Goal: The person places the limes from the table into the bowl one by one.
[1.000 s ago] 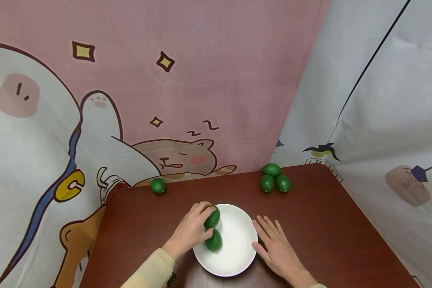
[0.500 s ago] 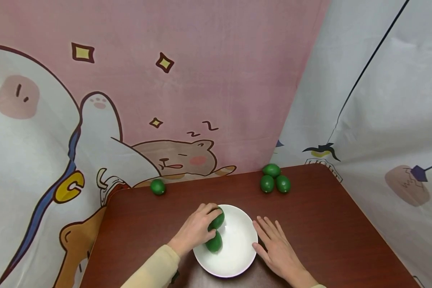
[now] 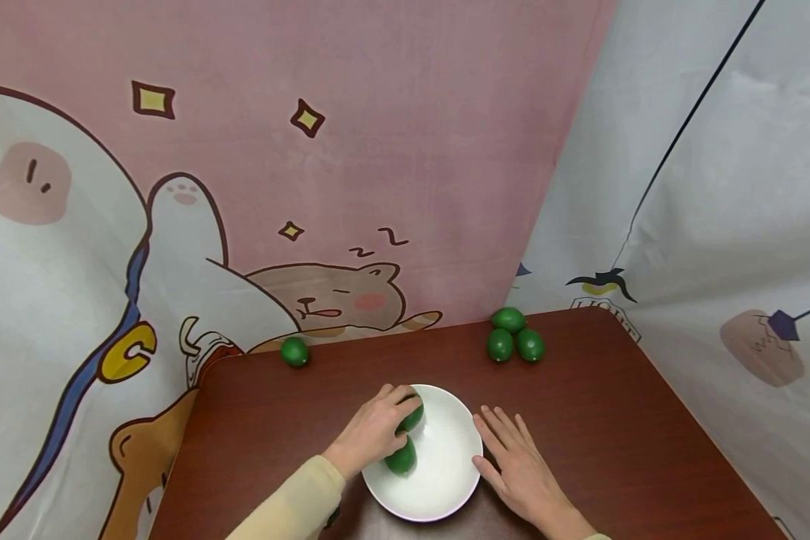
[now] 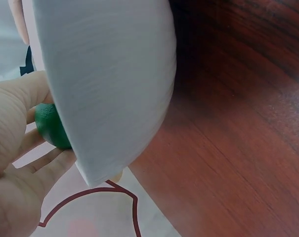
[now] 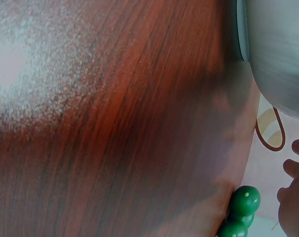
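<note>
Held lime (image 3: 412, 417) half behind left-hand fingers (image 3: 394, 401)

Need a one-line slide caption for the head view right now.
Left hand grips a green lime inside the white round bowl; right hand rests flat on the dark wooden table.

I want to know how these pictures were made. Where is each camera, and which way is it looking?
Head: up on the person's head, looking forward and down at the white bowl, both hands, the left hand and the right hand, and a cream sleeve.
Left wrist: low beside the bowl's outer wall, showing left fingers round a lime.
Right wrist: low over the table, facing three limes; fingertips show.
Shared: the bowl, the table and limes.
</note>
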Action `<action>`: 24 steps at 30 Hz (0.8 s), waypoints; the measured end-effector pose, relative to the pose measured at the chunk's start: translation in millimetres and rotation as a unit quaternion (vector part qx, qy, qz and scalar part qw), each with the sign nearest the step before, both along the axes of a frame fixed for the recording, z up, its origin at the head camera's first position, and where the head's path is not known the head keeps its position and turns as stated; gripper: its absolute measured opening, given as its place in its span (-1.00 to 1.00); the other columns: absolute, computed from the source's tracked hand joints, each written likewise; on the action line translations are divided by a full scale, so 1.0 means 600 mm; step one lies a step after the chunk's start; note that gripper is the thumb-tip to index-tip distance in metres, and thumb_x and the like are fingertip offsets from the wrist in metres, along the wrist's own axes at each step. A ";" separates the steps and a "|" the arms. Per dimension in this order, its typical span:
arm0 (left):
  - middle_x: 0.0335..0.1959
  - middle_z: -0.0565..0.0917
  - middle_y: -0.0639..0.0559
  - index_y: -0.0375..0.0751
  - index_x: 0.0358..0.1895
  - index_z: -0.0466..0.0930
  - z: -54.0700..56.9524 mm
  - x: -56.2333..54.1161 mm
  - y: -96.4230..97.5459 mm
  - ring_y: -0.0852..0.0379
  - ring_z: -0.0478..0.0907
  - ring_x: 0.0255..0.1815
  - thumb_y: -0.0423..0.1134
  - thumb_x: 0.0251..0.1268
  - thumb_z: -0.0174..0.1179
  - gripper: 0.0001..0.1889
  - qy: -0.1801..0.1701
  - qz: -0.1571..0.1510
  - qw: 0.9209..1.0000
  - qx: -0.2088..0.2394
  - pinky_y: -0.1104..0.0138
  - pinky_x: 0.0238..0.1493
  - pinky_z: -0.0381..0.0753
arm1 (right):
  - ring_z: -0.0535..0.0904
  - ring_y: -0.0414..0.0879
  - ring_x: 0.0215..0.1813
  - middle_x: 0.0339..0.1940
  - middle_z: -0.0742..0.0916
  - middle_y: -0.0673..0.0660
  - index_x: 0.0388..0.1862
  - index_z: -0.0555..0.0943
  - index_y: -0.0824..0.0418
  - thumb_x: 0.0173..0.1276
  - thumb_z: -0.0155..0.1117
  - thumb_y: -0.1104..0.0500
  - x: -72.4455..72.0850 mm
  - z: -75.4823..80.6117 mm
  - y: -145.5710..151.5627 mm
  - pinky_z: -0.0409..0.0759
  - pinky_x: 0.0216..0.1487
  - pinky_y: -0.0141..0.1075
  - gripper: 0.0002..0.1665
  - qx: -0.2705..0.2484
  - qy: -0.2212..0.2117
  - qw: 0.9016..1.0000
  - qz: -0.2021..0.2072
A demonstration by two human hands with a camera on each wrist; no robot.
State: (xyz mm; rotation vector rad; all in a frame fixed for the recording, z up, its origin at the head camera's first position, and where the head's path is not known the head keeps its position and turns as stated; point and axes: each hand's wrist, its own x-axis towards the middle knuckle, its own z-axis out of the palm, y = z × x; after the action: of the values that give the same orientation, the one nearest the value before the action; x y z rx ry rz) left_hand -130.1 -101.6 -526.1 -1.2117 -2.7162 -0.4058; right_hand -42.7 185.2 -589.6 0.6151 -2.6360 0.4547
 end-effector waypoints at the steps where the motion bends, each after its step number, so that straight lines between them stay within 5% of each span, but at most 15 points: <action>1: 0.20 0.60 0.02 -0.12 0.22 0.66 -0.002 0.000 0.000 0.06 0.52 0.03 -0.34 0.03 0.47 -0.43 0.002 -0.001 1.000 -0.001 0.32 -0.02 0.67 | 0.43 0.28 0.48 0.50 0.53 0.25 0.51 0.47 0.21 0.54 0.13 -0.22 0.000 0.000 0.000 -0.24 0.67 -0.12 -0.25 0.001 0.001 1.000 0.000; 8: 0.24 0.61 -0.02 -0.14 0.24 0.66 -0.006 -0.003 0.000 0.05 0.52 0.07 -0.35 0.06 0.46 -0.43 -0.005 -0.005 1.000 -0.014 0.32 0.02 0.65 | 0.41 0.29 0.49 0.49 0.53 0.27 0.51 0.47 0.23 0.50 0.20 -0.18 0.000 0.003 0.000 -0.47 0.65 -0.26 -0.24 -0.002 -0.012 1.000 0.002; 24: 0.27 0.63 -0.02 -0.10 0.23 0.67 -0.005 -0.004 0.006 -0.01 0.55 0.21 -0.41 0.15 0.39 -0.49 -0.013 -0.028 0.997 -0.076 0.27 0.20 0.62 | 0.42 0.30 0.48 0.50 0.52 0.27 0.51 0.47 0.23 0.48 0.23 -0.17 0.001 0.004 -0.001 -0.45 0.65 -0.26 -0.24 -0.002 -0.015 1.000 0.001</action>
State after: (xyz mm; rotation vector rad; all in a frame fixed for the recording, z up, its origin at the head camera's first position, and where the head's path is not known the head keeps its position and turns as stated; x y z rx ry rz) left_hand -132.2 -97.7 -528.9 -1.3319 -2.7842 -0.2270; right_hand -42.3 184.7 -587.4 0.6147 -2.6618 0.4730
